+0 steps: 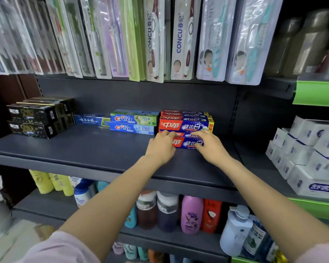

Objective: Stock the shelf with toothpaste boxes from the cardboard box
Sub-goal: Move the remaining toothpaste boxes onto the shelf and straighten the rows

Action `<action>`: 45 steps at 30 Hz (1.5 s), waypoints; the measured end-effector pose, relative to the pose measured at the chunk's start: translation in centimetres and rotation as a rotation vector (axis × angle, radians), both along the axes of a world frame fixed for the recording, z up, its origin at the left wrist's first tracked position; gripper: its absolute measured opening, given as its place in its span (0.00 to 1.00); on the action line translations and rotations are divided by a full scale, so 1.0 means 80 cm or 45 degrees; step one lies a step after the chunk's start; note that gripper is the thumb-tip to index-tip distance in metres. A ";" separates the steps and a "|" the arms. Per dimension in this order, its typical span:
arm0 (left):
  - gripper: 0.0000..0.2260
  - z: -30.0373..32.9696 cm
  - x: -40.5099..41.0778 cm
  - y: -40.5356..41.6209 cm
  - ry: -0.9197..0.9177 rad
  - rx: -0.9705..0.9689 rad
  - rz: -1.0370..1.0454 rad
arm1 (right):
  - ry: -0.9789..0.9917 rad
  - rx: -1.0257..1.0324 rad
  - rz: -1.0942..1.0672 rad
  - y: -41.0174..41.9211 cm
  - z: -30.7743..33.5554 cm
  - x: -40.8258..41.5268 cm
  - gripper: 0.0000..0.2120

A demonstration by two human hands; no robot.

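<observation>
A: Head view. Where does the toothpaste box lie?

B: The red-and-blue toothpaste box (188, 142) lies lengthwise on the dark shelf (84, 147), just in front of a stack of matching red boxes (184, 122).

A: And the hands?

B: The left hand (160, 147) grasps the box's left end, fingers curled over its top edge. The right hand (210, 147) grasps the right end, fingers bent over the top, thumb at the front face.

A: What else stands on the shelf?

B: To the left of the red stack, two blue Crest boxes (134, 124), a single blue box (91, 120), and black boxes (38, 118) at the far left. Packaged toothbrushes (160, 38) hang above; bottles (191, 213) fill the shelf below.
</observation>
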State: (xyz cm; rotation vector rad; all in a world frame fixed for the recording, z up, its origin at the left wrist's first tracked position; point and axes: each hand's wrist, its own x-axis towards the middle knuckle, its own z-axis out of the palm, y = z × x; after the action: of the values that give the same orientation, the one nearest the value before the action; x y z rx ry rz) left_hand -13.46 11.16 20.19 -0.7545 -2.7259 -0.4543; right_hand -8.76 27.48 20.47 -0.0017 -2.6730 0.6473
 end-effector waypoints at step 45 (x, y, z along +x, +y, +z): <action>0.17 -0.353 0.338 0.234 -1.327 -0.281 -0.364 | -1.036 0.013 -0.697 0.156 -0.354 0.376 0.21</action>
State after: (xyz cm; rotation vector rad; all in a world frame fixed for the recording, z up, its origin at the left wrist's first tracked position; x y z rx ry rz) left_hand 13.62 29.90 -8.04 -1.2383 -3.6773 -0.7893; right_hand 21.30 39.98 -7.86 -1.1773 -3.1737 0.5108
